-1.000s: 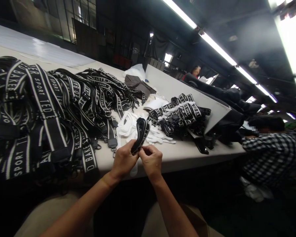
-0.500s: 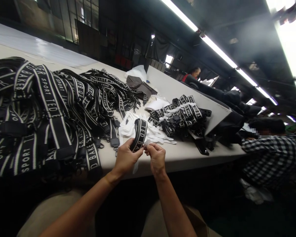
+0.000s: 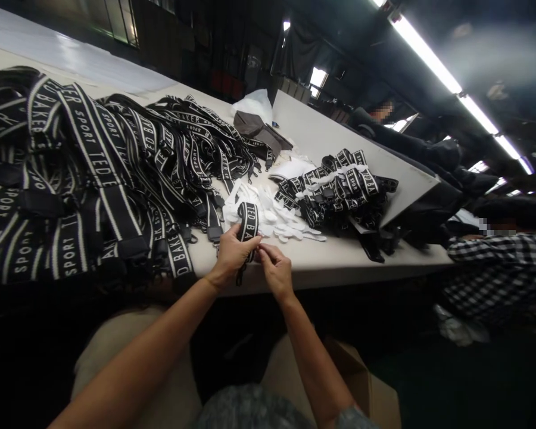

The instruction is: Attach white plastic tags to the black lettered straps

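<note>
My left hand (image 3: 233, 253) is closed around a coiled black strap (image 3: 249, 220) with white lettering and pale edge stripes, just above the table's front edge. A dark hook-like end hangs below the fingers. My right hand (image 3: 274, 268) is pinched at the coil's lower right side; what lies between its fingertips is too small to make out. Right behind the coil spreads a heap of white strips (image 3: 281, 217). To the left a large pile of matching straps (image 3: 102, 173) with black ends and metal clips covers the table.
A bundle of straps wrapped with white bands (image 3: 339, 182) lies on the table (image 3: 295, 259) at right, before a slanted pale board (image 3: 321, 128). Dark grey cloth (image 3: 259, 131) lies behind. A person in a checked shirt (image 3: 504, 268) sits at right. A cardboard box (image 3: 375, 393) stands below.
The view has tipped downward. The white strip that hung beneath my hands is gone from there, and a faint pale blur shows lower down. My left hand still holds the strap.
</note>
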The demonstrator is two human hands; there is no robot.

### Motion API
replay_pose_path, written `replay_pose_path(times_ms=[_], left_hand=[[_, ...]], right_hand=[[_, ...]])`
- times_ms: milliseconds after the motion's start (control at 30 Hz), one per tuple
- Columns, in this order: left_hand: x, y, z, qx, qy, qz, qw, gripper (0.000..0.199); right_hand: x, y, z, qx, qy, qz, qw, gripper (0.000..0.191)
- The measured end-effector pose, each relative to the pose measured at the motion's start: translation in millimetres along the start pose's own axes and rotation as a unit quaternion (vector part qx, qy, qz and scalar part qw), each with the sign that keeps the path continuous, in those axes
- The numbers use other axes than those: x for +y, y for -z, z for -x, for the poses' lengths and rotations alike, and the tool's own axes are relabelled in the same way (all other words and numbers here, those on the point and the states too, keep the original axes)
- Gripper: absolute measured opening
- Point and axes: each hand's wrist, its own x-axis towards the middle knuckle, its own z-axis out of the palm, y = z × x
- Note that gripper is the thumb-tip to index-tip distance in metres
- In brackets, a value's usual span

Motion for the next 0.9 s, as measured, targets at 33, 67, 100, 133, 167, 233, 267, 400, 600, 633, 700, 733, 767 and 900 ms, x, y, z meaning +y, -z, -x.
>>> replay_pose_path(times_ms=[33,67,100,133,167,233,267,400,600,633,700,733,767,900], left_hand=[[0,0.1,0,0.0,0.001,-0.004,1.0,0.033],[2,1.0,1,-0.005,0.004,-0.004,1.0,0.033],[5,2.9,2,-0.014,0.008,-0.002,1.0,0.033],[11,6.2,3,-0.026,0.01,0.002,1.0,0.034],[18,10.7,4,-0.038,0.009,0.009,0.999,0.035],[32,23.0,3,-0.046,-0.007,0.028,0.999,0.036],[38,30.3,1,-0.038,-0.021,0.038,0.998,0.037],[52,56.9,-14,0.045,-0.088,0.051,0.994,0.035],[51,71.6,-29,0.118,-0.109,0.025,0.987,0.031],[50,71.5,-30,0.117,-0.105,0.026,0.987,0.031],[48,70.4,-30,0.105,-0.106,0.019,0.989,0.031],[47,69.5,-30,0.095,-0.108,0.011,0.99,0.031],[46,68.6,-30,0.084,-0.109,0.0,0.99,0.031],[44,65.5,-29,0.042,-0.094,-0.038,0.994,0.033]], right_hand=[[3,6,1,0.044,0.002,0.008,0.999,0.027],[5,13,1,0.087,-0.002,0.012,0.996,0.028],[6,22,1,0.125,-0.007,0.02,0.992,0.028],[7,32,0,0.151,-0.011,0.035,0.988,0.029],[7,42,-3,0.161,-0.012,0.056,0.985,0.028],[7,59,-11,0.13,-0.007,0.112,0.985,0.026],[6,65,-17,0.105,-0.001,0.141,0.984,0.023],[7,70,-45,0.039,0.051,0.234,0.97,0.016],[15,42,-81,-0.064,0.104,0.312,0.942,0.029],[16,39,-85,-0.077,0.102,0.321,0.938,0.029],[19,36,-91,-0.096,0.098,0.311,0.94,0.021],[20,35,-93,-0.1,0.096,0.291,0.947,0.017],[22,35,-96,-0.1,0.091,0.263,0.955,0.015],[23,36,-105,-0.036,-0.04,0.08,0.995,0.023]])
